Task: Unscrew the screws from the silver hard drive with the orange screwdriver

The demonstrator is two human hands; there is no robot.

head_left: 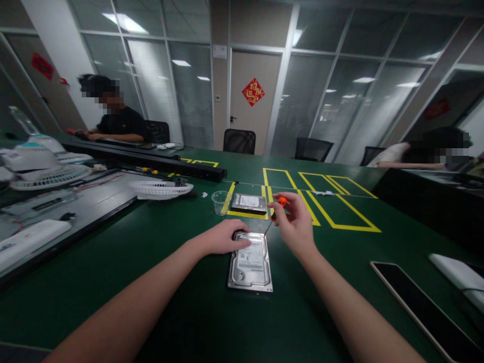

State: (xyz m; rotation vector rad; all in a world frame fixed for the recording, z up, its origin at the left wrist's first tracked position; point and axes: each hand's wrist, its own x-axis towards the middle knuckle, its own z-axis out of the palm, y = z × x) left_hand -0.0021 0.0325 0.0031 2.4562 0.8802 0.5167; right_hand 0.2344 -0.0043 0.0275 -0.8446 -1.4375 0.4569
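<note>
A silver hard drive [249, 272] with a white label lies flat on the green table in front of me. My left hand [227, 236] grips its far left corner, thumb across the label and fingers over the far edge. Between the fingers of my right hand [297, 222] is a screwdriver [280, 202] with an orange and black handle. Its thin shaft slants down to the drive's far right corner, where the tip seems to touch. Just beyond, a second hard drive [249, 202] lies inside a yellow taped box, beside a clear plastic cup [221, 203].
Dismantled fan parts [41, 156], a white fan grille [161, 189] and a large flat panel [94, 201] crowd the left. A long black bar [170, 164] lies behind them. At right are a phone [419, 302] and a white device [459, 277]. Two people sit across the table.
</note>
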